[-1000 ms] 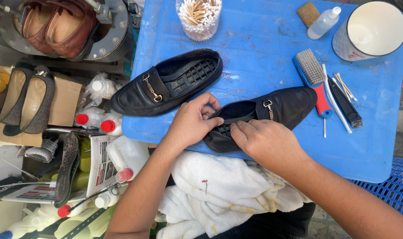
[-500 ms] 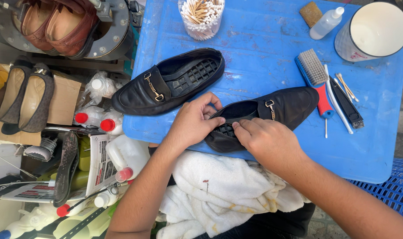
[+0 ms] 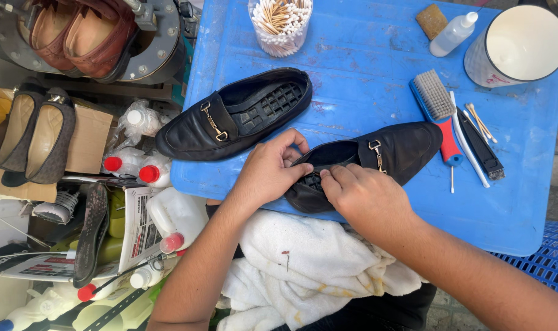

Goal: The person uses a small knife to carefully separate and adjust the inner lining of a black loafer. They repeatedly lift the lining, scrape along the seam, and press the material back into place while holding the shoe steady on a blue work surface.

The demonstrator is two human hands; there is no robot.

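A black loafer (image 3: 389, 153) with a metal buckle lies on the blue table (image 3: 364, 67), its heel end toward me. My left hand (image 3: 268, 171) grips the heel rim from the left. My right hand (image 3: 358, 196) pinches the opening's near edge, fingertips at the insole. A second black loafer (image 3: 230, 116) lies apart to the upper left, its ridged insole showing.
On the table: a jar of cotton swabs (image 3: 280, 24), a red-handled brush (image 3: 439, 113), a small squeeze bottle (image 3: 451, 34), a white cup (image 3: 515, 46), a sponge (image 3: 431, 20). A white cloth (image 3: 303, 270) lies over my lap. Shoes, bottles and papers crowd the floor at left.
Both hands stay on the near loafer's heel. The right fingers have shifted slightly along the opening; the shoe has barely moved.
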